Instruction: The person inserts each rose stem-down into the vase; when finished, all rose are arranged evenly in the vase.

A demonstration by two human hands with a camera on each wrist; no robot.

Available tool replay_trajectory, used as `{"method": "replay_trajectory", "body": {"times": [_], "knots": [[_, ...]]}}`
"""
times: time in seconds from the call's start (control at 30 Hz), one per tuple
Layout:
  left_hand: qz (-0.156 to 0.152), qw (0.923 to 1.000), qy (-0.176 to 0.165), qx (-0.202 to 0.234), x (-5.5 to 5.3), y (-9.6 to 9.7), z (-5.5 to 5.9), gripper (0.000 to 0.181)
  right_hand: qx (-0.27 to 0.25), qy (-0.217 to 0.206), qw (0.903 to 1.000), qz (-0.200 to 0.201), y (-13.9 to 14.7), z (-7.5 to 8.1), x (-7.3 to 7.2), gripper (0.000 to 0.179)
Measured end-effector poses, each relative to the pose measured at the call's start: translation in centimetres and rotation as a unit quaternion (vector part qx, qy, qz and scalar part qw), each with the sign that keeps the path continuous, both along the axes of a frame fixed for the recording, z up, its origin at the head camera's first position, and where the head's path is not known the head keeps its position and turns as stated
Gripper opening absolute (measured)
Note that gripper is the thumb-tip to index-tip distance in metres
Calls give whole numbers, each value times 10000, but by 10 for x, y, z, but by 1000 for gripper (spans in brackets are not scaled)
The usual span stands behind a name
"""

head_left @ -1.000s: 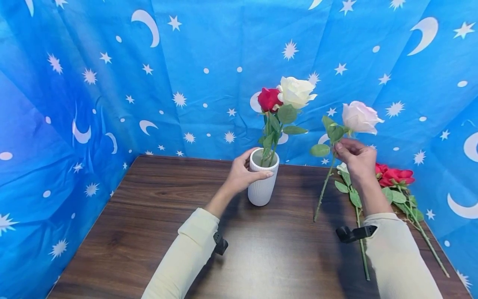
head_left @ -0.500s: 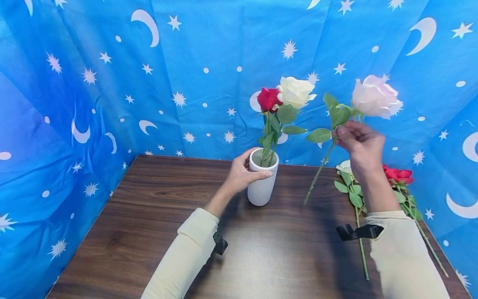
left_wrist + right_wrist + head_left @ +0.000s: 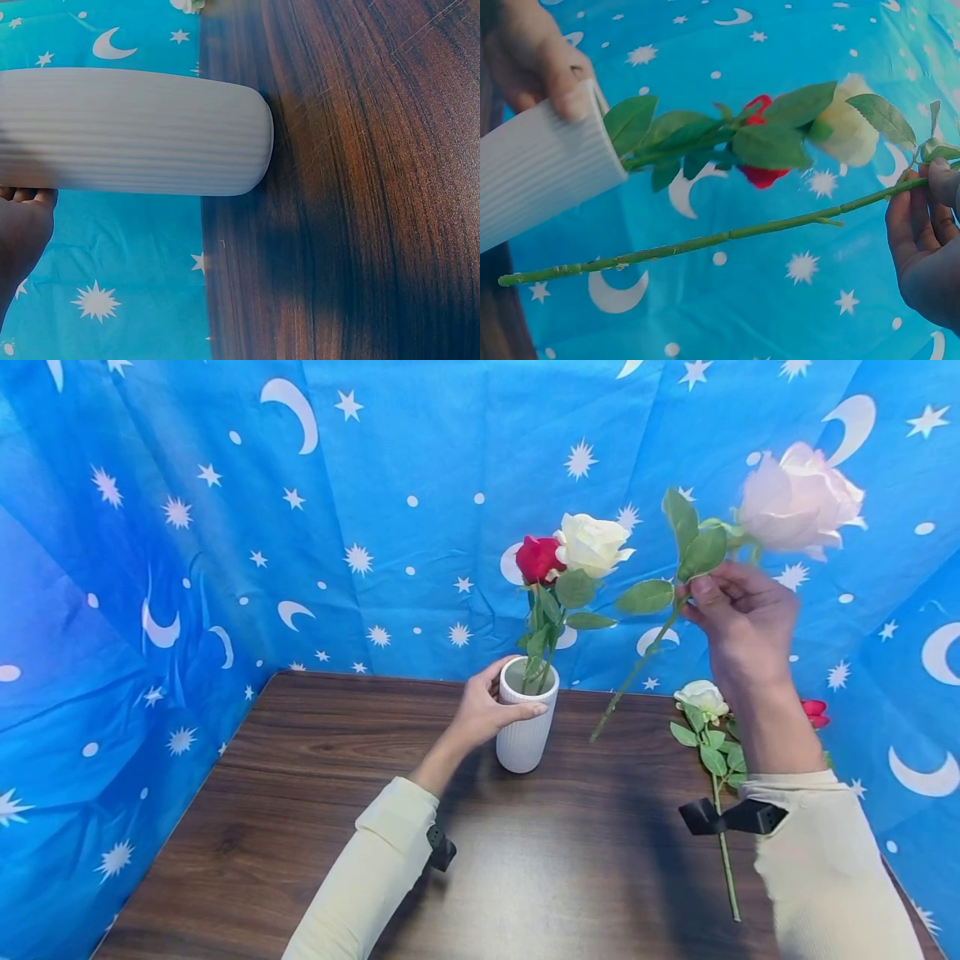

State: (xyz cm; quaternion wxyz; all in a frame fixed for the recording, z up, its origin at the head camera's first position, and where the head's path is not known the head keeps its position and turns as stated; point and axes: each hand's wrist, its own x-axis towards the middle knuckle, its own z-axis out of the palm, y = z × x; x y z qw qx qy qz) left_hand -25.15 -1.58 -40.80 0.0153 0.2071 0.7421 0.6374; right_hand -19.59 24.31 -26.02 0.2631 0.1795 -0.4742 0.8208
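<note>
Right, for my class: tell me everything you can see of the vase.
The vase is tall and white, finely ribbed along its length, with a round open mouth; it looks ceramic. It stands about upright on the dark table, near the far edge. The left hand grips it near the rim. A red rose and a white rose stand in it.

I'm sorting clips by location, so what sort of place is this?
Probably an indoor filming or demonstration corner: a blue cloth backdrop printed with moons and stars hangs behind and beside a dark wood-grain table, and a black wrist camera sits at the right sleeve's cuff.
</note>
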Motion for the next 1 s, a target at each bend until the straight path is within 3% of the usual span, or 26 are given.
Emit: {"method": "replay_trajectory", "body": {"times": [0.83, 1.0], "knots": [[16, 10000, 67, -5, -2, 0, -1, 74, 265, 483, 9985, 72, -27, 61, -5, 16], [38, 10000, 33, -4, -1, 1, 0, 75, 175, 649, 9973, 311, -32, 68, -9, 12]]}}
